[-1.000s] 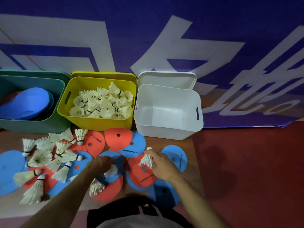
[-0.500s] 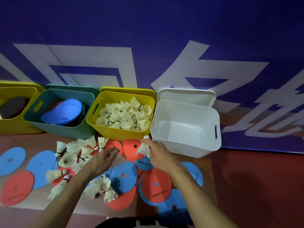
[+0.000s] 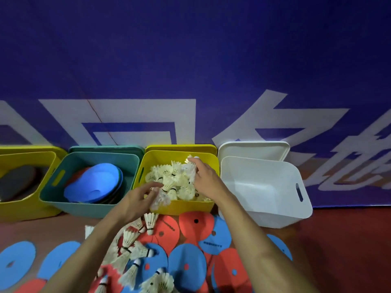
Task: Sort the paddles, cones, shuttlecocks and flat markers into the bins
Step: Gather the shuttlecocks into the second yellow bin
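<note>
1. Far on the left, the first yellow bin point(image 3: 25, 208) holds a dark paddle point(image 3: 19, 182) and the green bin point(image 3: 69, 204) holds blue round pieces. Leave those two alone for now.
2. Your left hand point(image 3: 135, 199) is at the near edge of the middle yellow bin point(image 3: 182, 206). Its fingers look half open, with a blurry shuttlecock point(image 3: 159, 199) right at the fingertips. I cannot tell if you are holding it or letting it go. Let it fall inside the bin, not over the near wall.
3. Your right hand point(image 3: 206, 180) is over the same bin and pinches a shuttlecock point(image 3: 190, 169) in its fingers. Lower it onto the white pile and open your fingers softly, so the feathers do not get squashed.
4. On the right, the white bin point(image 3: 264, 187) looks empty. I think it is for the flat markers point(image 3: 195, 227) on the floor.
5. Near you, more loose shuttlecocks point(image 3: 129, 240) lie on the markers. Pick those up next.
</note>
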